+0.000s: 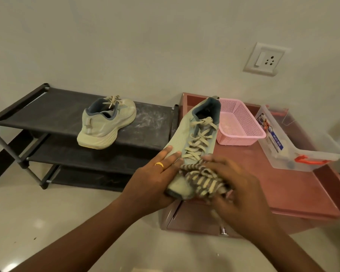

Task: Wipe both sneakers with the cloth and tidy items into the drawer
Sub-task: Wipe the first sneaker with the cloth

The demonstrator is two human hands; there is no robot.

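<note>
My left hand [155, 179], a gold ring on one finger, holds the toe end of a pale green sneaker [192, 132] from the left, above the pink drawer unit [283, 179]. The shoe points toe toward me with its heel raised toward the wall. My right hand [238, 189] presses a striped grey and cream cloth [202, 179] onto the sneaker's toe. The second pale sneaker [106, 122] stands on the top shelf of the black shoe rack [47, 112], heel toward me.
A pink mesh basket [241, 122] and a clear plastic box [294, 142] with orange latches sit on the drawer unit. A drawer front with a metal knob [223, 231] is below my hands. White dust marks the rack's top shelf. A wall socket [263, 58] is above.
</note>
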